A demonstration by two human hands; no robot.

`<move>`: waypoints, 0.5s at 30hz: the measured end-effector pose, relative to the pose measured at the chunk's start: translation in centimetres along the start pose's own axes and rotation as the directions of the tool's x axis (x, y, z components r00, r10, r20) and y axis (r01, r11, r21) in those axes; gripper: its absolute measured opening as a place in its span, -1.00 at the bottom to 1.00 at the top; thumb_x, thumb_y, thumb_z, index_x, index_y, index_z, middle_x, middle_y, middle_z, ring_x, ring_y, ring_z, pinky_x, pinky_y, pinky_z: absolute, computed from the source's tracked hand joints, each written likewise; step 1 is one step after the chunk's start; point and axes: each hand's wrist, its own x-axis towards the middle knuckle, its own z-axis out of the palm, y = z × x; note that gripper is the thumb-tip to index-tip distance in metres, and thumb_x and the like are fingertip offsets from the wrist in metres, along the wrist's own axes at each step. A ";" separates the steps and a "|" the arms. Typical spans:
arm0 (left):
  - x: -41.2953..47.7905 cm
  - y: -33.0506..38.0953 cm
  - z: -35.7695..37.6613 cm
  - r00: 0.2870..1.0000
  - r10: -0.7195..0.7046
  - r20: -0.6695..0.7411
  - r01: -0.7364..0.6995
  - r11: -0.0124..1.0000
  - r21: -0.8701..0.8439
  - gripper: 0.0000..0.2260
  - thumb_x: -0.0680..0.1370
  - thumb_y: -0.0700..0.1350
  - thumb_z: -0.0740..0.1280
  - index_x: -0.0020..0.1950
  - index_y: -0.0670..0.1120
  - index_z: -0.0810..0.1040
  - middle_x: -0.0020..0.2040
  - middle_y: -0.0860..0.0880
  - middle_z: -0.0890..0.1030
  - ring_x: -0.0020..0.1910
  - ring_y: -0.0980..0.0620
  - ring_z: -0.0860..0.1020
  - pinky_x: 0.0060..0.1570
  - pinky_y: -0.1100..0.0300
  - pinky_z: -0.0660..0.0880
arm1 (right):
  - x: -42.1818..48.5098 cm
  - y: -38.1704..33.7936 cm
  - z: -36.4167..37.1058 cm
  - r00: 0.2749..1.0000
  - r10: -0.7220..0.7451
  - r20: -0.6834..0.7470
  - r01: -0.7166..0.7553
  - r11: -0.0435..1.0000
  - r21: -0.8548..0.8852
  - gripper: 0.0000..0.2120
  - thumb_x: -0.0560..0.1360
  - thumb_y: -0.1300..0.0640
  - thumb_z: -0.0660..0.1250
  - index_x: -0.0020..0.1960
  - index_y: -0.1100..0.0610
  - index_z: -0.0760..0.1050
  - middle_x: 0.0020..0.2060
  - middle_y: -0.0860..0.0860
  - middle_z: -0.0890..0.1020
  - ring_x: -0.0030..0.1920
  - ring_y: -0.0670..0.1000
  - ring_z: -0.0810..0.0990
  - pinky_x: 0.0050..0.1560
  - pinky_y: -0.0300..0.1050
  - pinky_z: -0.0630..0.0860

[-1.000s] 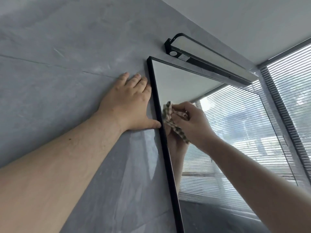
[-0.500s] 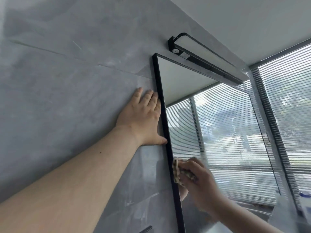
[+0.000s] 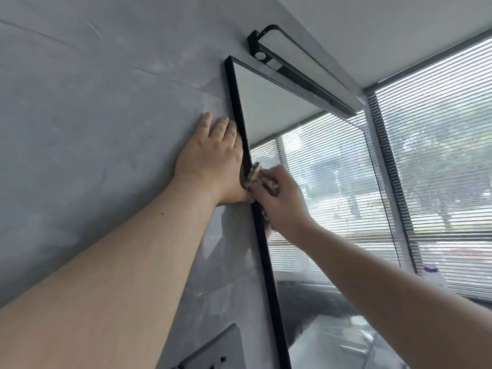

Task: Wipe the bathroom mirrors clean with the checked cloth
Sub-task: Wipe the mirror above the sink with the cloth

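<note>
Grey wall [image 3: 93, 129] bears left hand [image 3: 213, 161]; right hand [image 3: 279, 201] holds checked cloth [image 3: 251, 177].

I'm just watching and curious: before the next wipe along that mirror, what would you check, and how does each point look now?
1. Checked cloth gripped by right hand: ok.
2. Cloth against the mirror by the black frame: ok.
3. Left hand flat on the grey wall, bracing: ok.
4. Lamp above, apart from both hands: ok.
5. Glass free of streaks: cannot tell.
</note>
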 end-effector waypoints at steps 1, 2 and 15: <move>0.0 0.0 0.1 1.000 0.000 -0.002 0.000 1.000 0.004 0.12 0.32 0.60 0.04 0.62 -0.19 0.01 0.62 -0.19 0.05 0.61 -0.14 -0.01 0.53 -0.20 -0.14 | -1.4 0.6 -0.2 1.000 0.021 0.004 -0.021 1.000 -0.002 -0.85 0.46 0.02 0.44 -0.06 -0.02 0.47 -0.17 -0.01 0.58 -0.15 0.07 0.57 -0.16 0.03 0.51; 0.0 -0.1 0.1 1.000 0.000 -0.003 0.000 1.000 0.014 0.13 0.32 0.61 0.02 0.62 -0.18 0.01 0.62 -0.19 0.05 0.61 -0.14 -0.02 0.54 -0.20 -0.13 | -3.0 1.4 -0.5 0.999 0.049 0.012 -0.049 0.999 -0.006 -0.85 0.48 0.05 0.44 -0.05 0.00 0.47 -0.16 0.00 0.59 -0.14 0.05 0.57 -0.14 0.01 0.51; -1.6 0.9 -0.7 1.000 -0.014 -0.004 0.013 0.996 -0.083 -0.06 0.39 0.49 0.23 0.55 -0.13 0.26 0.58 -0.14 0.22 0.59 -0.11 0.08 0.55 -0.17 -0.08 | -19.7 7.1 -0.9 0.943 0.329 -0.051 -0.331 0.943 -0.028 -0.83 0.38 -0.12 0.39 -0.12 -0.15 0.42 -0.19 -0.13 0.55 -0.15 -0.06 0.54 -0.04 0.20 0.53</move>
